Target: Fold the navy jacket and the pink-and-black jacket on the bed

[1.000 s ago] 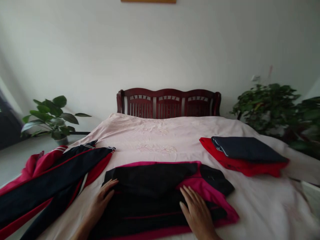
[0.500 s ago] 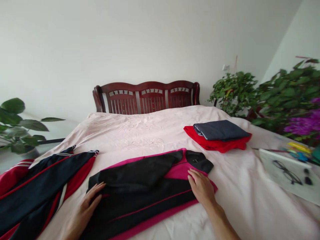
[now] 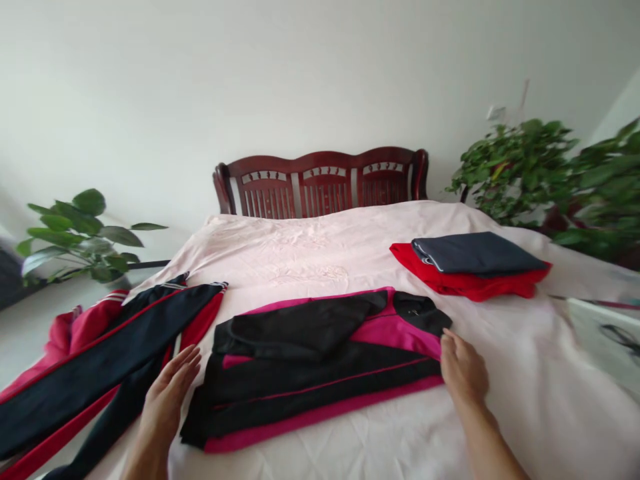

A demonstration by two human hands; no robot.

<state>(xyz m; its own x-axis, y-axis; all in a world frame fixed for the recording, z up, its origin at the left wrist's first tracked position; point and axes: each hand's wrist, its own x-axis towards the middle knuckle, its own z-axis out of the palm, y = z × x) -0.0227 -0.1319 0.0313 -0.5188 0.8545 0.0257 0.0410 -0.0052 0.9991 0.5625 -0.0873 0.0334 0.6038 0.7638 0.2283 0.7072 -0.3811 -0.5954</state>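
Note:
A black top with magenta panels lies on its side across the bed, its sleeve folded along its length and its collar to the right. My left hand is beside the hem end, open, with its fingers stretched out and apart from the cloth. At the shoulder edge just below the collar, my right hand has its fingers curled onto the fabric. Part of that edge is hidden behind the fingers.
Navy and red striped sportswear lies spread at the left. A dark grey folded garment rests on a red folded one at the right. Glasses are by the right edge. Potted plants and a wooden headboard stand behind.
My left hand has come off the top and is now beside its hem. My right hand has shifted from the upper chest to the shoulder edge. The view has turned left.

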